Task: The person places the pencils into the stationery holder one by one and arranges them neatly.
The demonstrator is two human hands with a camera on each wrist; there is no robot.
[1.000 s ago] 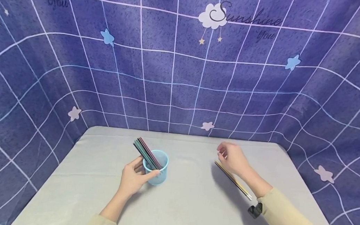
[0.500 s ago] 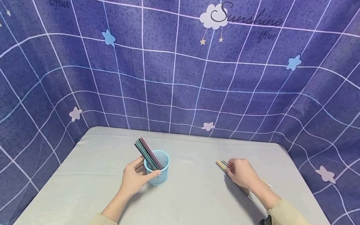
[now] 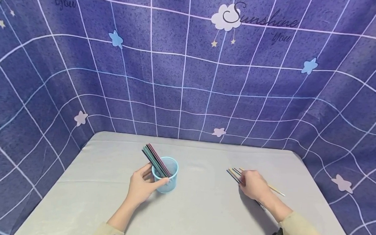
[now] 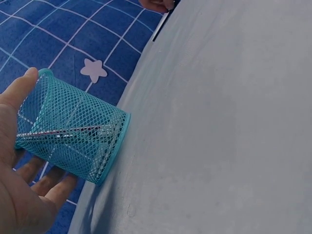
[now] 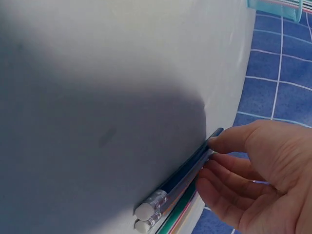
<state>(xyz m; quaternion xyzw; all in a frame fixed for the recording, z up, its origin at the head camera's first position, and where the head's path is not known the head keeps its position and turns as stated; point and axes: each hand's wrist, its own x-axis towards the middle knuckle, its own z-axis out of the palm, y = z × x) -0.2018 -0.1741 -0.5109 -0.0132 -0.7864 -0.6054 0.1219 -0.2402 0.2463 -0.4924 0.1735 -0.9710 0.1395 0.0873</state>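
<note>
Here, left hand point(image 3: 141, 188): holds the mesh cup from its left side, thumb at the near rim, the other fingers curled behind the wall.

Pencils in the cup point(image 3: 156, 161): lean left, their teal, red and black upper lengths sticking out past the rim in the head view; the left wrist view shows their lower ends through the mesh, silvery near the base.

Mesh cup point(image 3: 167, 186): light blue, within the left hand's grip and well apart from the right hand; its weave is plain only in the left wrist view, while the right wrist view catches just a piece of it at the upper right corner.

Right hand point(image 3: 254, 186): narrow, thumb and fingertips pinching some loose pencils; in the head view the back of the hand hides that contact, which the right wrist view shows.

Loose pencils point(image 5: 188, 165): under the right hand, points past its fingertips to the left; the right wrist view alone shows the white erasers point(image 5: 145, 211) clearly, with dark blue, green and red shafts side by side.

Yellow pencil point(image 3: 276, 190): emerges beyond the right wrist, on the tabletop point(image 3: 197, 213).
</note>
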